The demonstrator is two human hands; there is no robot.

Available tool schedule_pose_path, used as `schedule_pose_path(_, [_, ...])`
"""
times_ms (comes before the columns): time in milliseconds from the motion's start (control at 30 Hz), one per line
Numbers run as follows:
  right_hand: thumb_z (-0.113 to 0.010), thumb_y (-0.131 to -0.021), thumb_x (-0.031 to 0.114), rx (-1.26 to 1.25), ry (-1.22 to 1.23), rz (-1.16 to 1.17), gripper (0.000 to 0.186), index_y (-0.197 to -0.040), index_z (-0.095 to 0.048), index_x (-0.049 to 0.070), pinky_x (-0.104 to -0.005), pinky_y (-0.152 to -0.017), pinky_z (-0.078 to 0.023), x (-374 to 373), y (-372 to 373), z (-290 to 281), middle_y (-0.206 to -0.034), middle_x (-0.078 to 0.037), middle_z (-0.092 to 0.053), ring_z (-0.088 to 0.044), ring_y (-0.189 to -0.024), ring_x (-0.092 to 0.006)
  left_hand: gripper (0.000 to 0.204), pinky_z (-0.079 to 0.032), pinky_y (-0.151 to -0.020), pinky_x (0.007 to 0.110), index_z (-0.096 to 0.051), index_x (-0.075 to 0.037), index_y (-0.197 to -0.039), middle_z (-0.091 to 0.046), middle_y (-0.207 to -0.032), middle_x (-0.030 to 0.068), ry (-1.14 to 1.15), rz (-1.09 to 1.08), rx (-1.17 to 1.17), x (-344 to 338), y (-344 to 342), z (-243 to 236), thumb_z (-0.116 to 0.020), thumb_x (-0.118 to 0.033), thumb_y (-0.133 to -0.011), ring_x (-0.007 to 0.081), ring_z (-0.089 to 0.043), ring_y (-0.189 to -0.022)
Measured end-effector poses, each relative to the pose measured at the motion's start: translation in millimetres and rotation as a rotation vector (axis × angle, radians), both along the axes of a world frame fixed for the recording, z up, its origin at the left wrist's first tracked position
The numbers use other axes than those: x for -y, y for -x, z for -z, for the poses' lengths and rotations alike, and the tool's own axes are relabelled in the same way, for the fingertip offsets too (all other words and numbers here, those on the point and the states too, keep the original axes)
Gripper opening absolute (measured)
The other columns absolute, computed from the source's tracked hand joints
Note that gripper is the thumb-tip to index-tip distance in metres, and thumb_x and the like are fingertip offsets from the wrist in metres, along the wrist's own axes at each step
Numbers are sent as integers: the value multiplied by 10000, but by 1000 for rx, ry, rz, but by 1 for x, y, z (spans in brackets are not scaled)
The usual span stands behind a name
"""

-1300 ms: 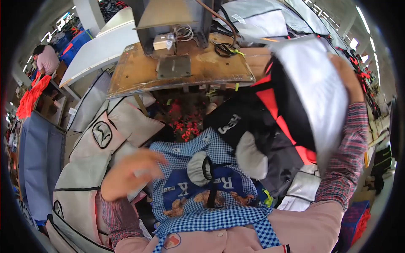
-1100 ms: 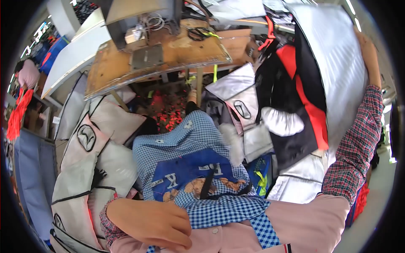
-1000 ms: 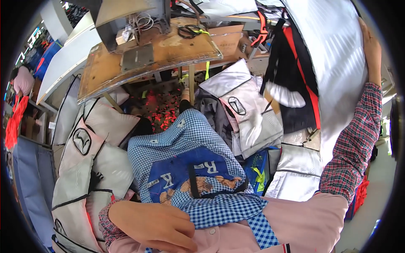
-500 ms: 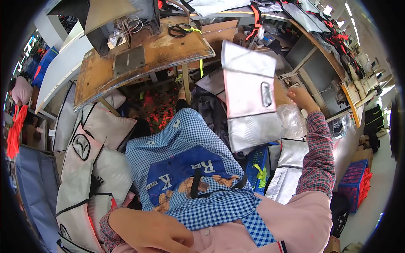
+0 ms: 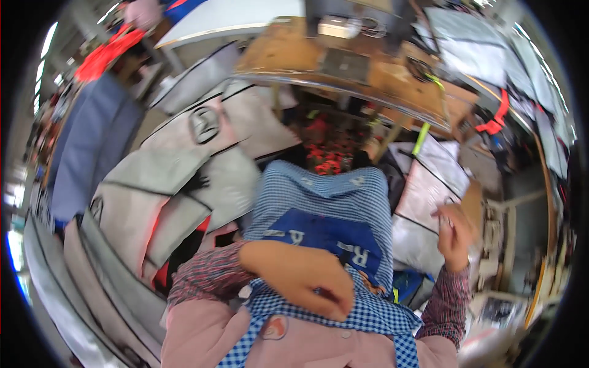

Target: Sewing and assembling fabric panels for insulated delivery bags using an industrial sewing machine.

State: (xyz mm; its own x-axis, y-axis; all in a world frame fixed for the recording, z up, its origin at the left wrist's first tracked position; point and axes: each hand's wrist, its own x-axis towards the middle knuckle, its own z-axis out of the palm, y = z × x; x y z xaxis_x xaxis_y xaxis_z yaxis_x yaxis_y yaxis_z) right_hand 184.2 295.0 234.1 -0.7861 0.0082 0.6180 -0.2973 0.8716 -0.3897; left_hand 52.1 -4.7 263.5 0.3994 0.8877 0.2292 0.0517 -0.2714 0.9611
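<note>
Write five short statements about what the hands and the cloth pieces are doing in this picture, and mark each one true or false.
1. The left hand rests on the blue checked apron at the person's lap. True.
2. The right hand is raised high above the wooden table. False: it is low, at the pale fabric pieces on the right.
3. A stack of grey fabric panels lies on the person's left. True.
4. The left hand holds scissors. False: nothing shows in it.
5. Both sleeves are plaid. True.
</note>
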Motion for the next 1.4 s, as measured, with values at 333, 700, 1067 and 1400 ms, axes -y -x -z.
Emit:
schedule_pose_path(333, [-482, -980, 406, -608, 173, -1149, 571, -1493, -291, 246, -277, -464, -366, 111, 49, -123, -854, -19, -559, -516, -509, -134, 211, -491, -693, 347, -645, -27, -1000, -659, -902, 112, 145, -500, -167, 21, 23, 8, -570, -214, -937, 265, -632, -798])
schedule_pose_path(700, [-593, -864, 214, -528, 423, -1010, 137, -882, -568, 80, -306, -433, -430, 135, 54, -104, -605, -71, -550, -514, -480, -178, 177, -490, -757, 398, -640, -49, -977, -662, -885, 113, 23, -1407, -777, 64, 72, 19, -637, -168, -846, 305, -620, -846])
schedule_pose_path(1067, [-544, -927, 291, -296, 650, -680, 190, -987, -605, 121, -269, -423, -405, 112, 72, -43, -709, -49, -585, -528, -469, -169, 317, -518, -772, 451, -618, -25, -958, -662, -969, 176, 1033, -2375, -1294, 220, 91, 54, -717, -249, -758, 365, -622, -939])
schedule_pose_path(1400, [-569, -871, 248, -303, 798, -1652, 285, -1150, -590, 300, -307, -443, -439, 149, 95, -90, -763, -48, -586, -538, -522, -203, 387, -536, -735, 436, -694, -9, -833, -696, -865, 183, 1395, -2327, -890, 241, 91, 55, -693, -394, -784, 350, -673, -846])
